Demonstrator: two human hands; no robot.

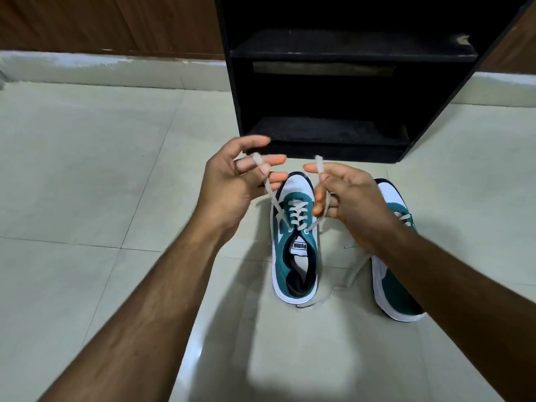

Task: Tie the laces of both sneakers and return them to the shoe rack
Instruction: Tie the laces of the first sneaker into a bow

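Two teal and white sneakers stand on the tiled floor, toes toward the rack. The left sneaker (295, 242) sits between my hands, its grey laces pulled up from the top eyelets. My left hand (232, 181) pinches the left lace end (268, 187), which loops over a finger. My right hand (348, 198) grips the right lace end (319, 165), which sticks up above the thumb. The right sneaker (394, 280) is partly hidden under my right forearm; its loose lace (352, 274) trails on the floor between the shoes.
A black shoe rack (348, 50) with two open shelves stands just beyond the shoes against a wooden wall (101, 21). Pale floor tiles (87, 169) spread out to the left and in front.
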